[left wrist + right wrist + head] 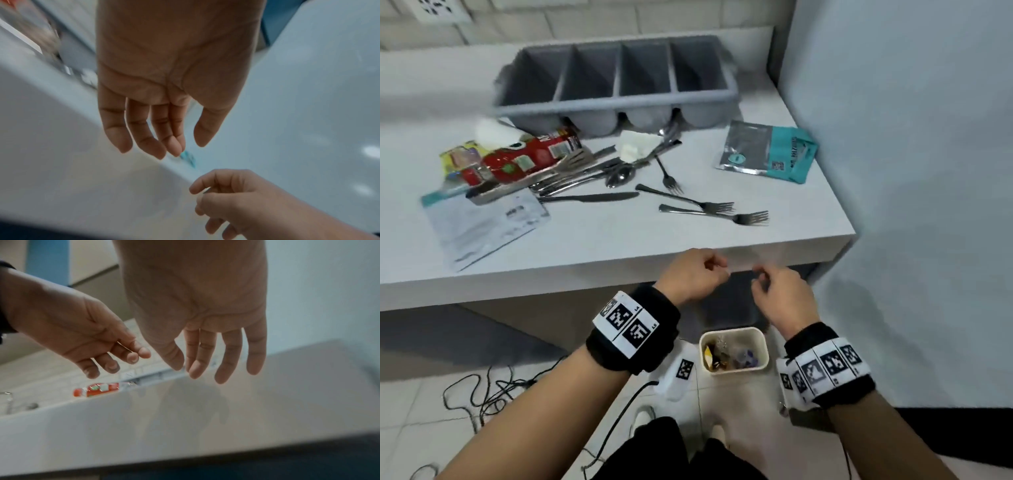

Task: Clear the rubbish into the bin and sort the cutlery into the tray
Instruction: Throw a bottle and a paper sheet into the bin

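Observation:
A grey four-compartment cutlery tray point(613, 100) stands at the back of the white table point(592, 246); its compartments look empty. In front of it lie loose forks point(690, 199), a knife point(589, 197) and a spoon point(620, 176), mixed with red wrappers point(530, 157) and crumpled tissue point(637, 145). A silver-and-teal pouch point(767, 154) lies at the right, a white pouch point(482, 222) at the left. My left hand point(697, 274) point(189, 147) and right hand point(777, 291) point(185, 369) hover before the table's front edge, above the cream bin point(702, 347). Both hang relaxed and hold nothing.
The bin stands on the tiled floor under the table's front edge with some rubbish inside. Black cables point(482, 394) trail over the floor at the left, and a white marked device point(678, 373) lies beside the bin. A wall point(911, 171) closes the right side.

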